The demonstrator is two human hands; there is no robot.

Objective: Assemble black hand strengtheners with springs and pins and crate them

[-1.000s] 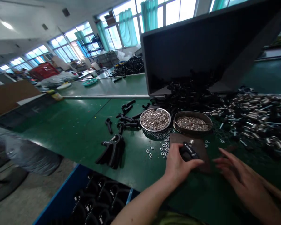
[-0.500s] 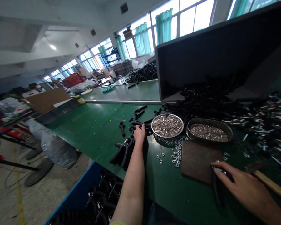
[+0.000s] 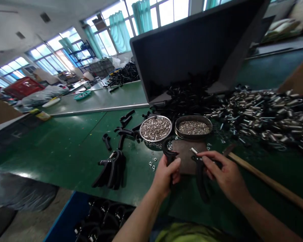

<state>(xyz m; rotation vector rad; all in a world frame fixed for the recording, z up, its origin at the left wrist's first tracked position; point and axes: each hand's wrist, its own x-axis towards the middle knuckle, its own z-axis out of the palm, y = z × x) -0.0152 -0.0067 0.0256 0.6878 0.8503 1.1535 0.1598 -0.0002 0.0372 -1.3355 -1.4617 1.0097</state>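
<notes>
My left hand (image 3: 166, 173) is closed around a black part with a curved, hooked upper end (image 3: 168, 150), held upright before the metal plate. In my right hand (image 3: 222, 171) is a black curved lever (image 3: 201, 178) with a silver cylinder (image 3: 194, 151) at its top; its long arm hangs downward. Between and behind the hands lies the brown metal plate (image 3: 184, 153) on the green table. Small metal rings (image 3: 153, 164) are scattered left of the plate. Fingers hide part of both held pieces.
A round dish of metal pins (image 3: 156, 129) and an oval tin (image 3: 194, 127) stand behind the plate. A hammer (image 3: 265, 179) lies at right, near piled silver parts (image 3: 272, 116). Black levers (image 3: 113, 169) lie left. A large grey bin (image 3: 192, 50) rests tipped behind; a blue crate (image 3: 65, 215) stands below.
My left hand has come back from the black parts with one of them in its grip, beside my right hand. My right hand has lifted its lever over the plate. The view has swung right.
</notes>
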